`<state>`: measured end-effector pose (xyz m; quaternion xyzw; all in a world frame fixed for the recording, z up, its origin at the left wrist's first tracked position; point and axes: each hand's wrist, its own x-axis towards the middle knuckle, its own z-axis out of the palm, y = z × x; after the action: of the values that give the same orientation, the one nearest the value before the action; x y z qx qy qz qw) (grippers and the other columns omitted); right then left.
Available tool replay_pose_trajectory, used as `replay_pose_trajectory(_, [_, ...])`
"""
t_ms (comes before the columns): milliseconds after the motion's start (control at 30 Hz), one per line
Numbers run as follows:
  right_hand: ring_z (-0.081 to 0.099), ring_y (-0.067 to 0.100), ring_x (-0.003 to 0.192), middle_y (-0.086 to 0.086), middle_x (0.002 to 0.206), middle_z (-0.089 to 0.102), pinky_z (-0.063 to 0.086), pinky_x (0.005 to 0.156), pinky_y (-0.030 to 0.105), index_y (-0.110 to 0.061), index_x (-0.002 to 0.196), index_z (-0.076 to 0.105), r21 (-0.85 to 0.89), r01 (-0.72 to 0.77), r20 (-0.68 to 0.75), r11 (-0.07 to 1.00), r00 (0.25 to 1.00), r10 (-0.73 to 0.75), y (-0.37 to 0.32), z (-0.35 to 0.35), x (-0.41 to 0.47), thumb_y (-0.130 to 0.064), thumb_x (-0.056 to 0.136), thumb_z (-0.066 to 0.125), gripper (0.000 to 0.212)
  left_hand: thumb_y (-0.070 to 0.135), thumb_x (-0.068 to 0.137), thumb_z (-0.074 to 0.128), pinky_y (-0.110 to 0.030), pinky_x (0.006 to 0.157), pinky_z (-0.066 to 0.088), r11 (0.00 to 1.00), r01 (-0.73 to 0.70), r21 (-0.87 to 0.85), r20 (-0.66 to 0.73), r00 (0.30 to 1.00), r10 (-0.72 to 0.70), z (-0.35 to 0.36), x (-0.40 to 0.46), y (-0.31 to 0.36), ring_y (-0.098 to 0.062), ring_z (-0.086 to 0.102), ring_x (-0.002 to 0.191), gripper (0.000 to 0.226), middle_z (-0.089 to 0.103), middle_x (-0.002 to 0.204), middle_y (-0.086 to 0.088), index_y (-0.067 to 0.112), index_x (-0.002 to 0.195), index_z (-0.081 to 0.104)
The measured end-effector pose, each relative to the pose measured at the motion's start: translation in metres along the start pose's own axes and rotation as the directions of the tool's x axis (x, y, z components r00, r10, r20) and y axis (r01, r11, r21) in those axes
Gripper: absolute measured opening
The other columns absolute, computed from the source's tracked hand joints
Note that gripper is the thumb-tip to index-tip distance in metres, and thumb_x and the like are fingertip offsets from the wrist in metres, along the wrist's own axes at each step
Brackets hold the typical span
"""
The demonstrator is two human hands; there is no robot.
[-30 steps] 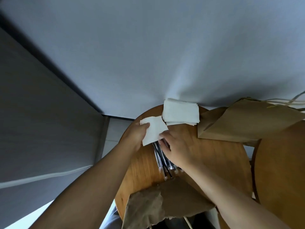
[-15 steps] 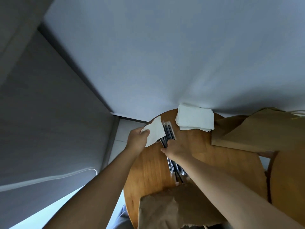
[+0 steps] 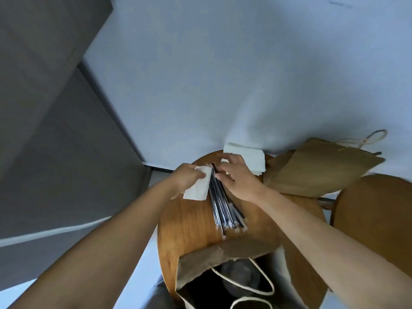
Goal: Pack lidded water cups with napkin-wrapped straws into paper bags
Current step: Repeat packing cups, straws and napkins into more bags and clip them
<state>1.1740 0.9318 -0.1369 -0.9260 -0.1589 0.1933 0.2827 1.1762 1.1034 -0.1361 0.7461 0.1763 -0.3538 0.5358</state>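
A bundle of dark straws in clear wrappers (image 3: 223,208) lies on the round wooden table (image 3: 189,221). My left hand (image 3: 186,178) holds a single white napkin (image 3: 198,186) just left of the bundle's far end. My right hand (image 3: 236,175) is at the same end, fingertips pinching at the straw tips. A stack of white napkins (image 3: 252,158) sits behind my right hand. An open brown paper bag (image 3: 200,262) with white cord handles stands at the near edge; a lidded cup (image 3: 238,275) shows dimly inside.
Flat brown paper bags (image 3: 318,170) lie at the far right of the table, handles trailing off. A second round wooden table (image 3: 374,215) stands to the right. A white wall runs behind, with grey panels on the left.
My right hand slid from the middle of the straw bundle up to its far end. My left hand kept hold of the napkin and came in close beside the straws. The camera tilted down.
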Motion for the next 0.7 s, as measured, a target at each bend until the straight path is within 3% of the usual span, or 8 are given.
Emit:
replay_pose_trajectory(67, [0.032, 0.023, 0.129, 0.006, 0.139, 0.043, 0.029, 0.107, 0.034, -0.007, 0.116, 0.057, -0.081, 0.113, 0.037, 0.99, 0.993, -0.11, -0.017, -0.014, -0.02, -0.02, 0.099, 0.046, 0.024, 0.019, 0.094, 0.054, -0.033, 0.082, 0.047, 0.987, -0.039, 0.155, 0.09, 0.996, 0.025, 0.004, -0.019, 0.012, -0.027, 0.058, 0.099, 0.009, 0.061, 0.106, -0.01, 0.015, 0.102, 0.058])
replay_pose_trajectory(167, [0.049, 0.023, 0.108, 0.007, 0.114, 0.057, 0.039, 0.096, 0.04, -0.007, 0.108, 0.054, -0.038, 0.141, 0.061, 0.989, 0.988, -0.138, -0.036, -0.028, -0.058, -0.02, 0.099, 0.044, 0.019, 0.021, 0.095, 0.054, -0.039, 0.092, 0.052, 0.961, -0.106, 0.255, 0.189, 0.98, 0.058, 0.02, -0.055, 0.025, -0.027, 0.061, 0.108, 0.015, 0.065, 0.113, -0.01, 0.015, 0.106, 0.062])
replay_pose_trajectory(267, [0.054, 0.02, 0.094, 0.004, 0.099, 0.059, 0.043, 0.084, 0.03, -0.018, 0.094, 0.051, 0.155, 0.053, 0.028, 0.986, 0.998, -0.058, -0.046, -0.043, -0.093, -0.02, 0.098, 0.047, 0.006, 0.022, 0.094, 0.054, -0.042, 0.099, 0.048, 0.953, -0.158, 0.257, 0.224, 0.969, 0.1, 0.031, -0.082, 0.031, -0.026, 0.06, 0.112, 0.023, 0.065, 0.118, -0.01, 0.014, 0.112, 0.065])
replay_pose_trajectory(333, [0.051, 0.014, 0.092, -0.002, 0.098, 0.056, 0.039, 0.078, 0.018, -0.025, 0.089, 0.049, 0.195, 0.047, -0.013, 0.98, 0.999, -0.046, -0.053, -0.051, -0.113, -0.02, 0.097, 0.05, 0.009, 0.022, 0.091, 0.058, -0.039, 0.096, 0.047, 0.944, -0.205, 0.258, 0.189, 0.969, 0.158, 0.039, -0.101, 0.032, -0.026, 0.06, 0.107, 0.023, 0.066, 0.115, -0.011, 0.013, 0.111, 0.066])
replay_pose_trajectory(433, [0.05, 0.012, 0.085, 0.0, 0.099, 0.055, 0.039, 0.074, 0.018, -0.018, 0.094, 0.056, 0.214, 0.036, -0.086, 0.976, 0.996, -0.018, -0.063, -0.059, -0.126, -0.022, 0.094, 0.055, 0.004, 0.018, 0.086, 0.067, -0.027, 0.073, 0.047, 0.929, -0.295, 0.223, 0.071, 0.955, 0.287, 0.046, -0.124, 0.039, -0.021, 0.06, 0.082, 0.02, 0.067, 0.092, -0.009, 0.005, 0.101, 0.069])
replay_pose_trajectory(567, [0.047, 0.003, 0.068, -0.007, 0.077, 0.055, 0.036, 0.058, 0.008, -0.014, 0.088, 0.059, 0.378, 0.09, -0.324, 0.922, 0.945, 0.041, -0.079, -0.064, -0.145, -0.02, 0.091, 0.061, 0.007, 0.009, 0.084, 0.067, -0.021, 0.056, 0.049, 0.92, -0.368, -0.134, -0.135, 0.927, 0.351, 0.054, -0.158, 0.044, -0.015, 0.062, 0.068, 0.018, 0.066, 0.084, -0.004, 0.012, 0.101, 0.063])
replay_pose_trajectory(633, [0.05, 0.003, 0.071, -0.01, 0.077, 0.055, 0.038, 0.06, 0.006, -0.013, 0.09, 0.06, 0.404, 0.137, -0.469, 0.905, 0.88, 0.076, -0.087, -0.067, -0.154, -0.021, 0.09, 0.062, 0.009, 0.01, 0.088, 0.059, -0.026, 0.06, 0.052, 0.801, -0.349, -0.487, -0.115, 0.934, 0.337, 0.056, -0.171, 0.042, -0.016, 0.064, 0.072, 0.018, 0.066, 0.087, -0.004, 0.013, 0.105, 0.062])
replay_pose_trajectory(700, [0.052, 0.002, 0.075, -0.011, 0.08, 0.056, 0.04, 0.063, 0.004, -0.013, 0.09, 0.06, 0.439, 0.198, -0.596, 0.876, 0.794, 0.119, -0.094, -0.072, -0.162, -0.022, 0.09, 0.063, 0.009, 0.007, 0.089, 0.054, -0.029, 0.065, 0.052, 0.684, -0.345, -0.643, -0.064, 0.914, 0.401, 0.06, -0.18, 0.037, -0.015, 0.066, 0.072, 0.015, 0.068, 0.086, -0.002, 0.014, 0.1, 0.061])
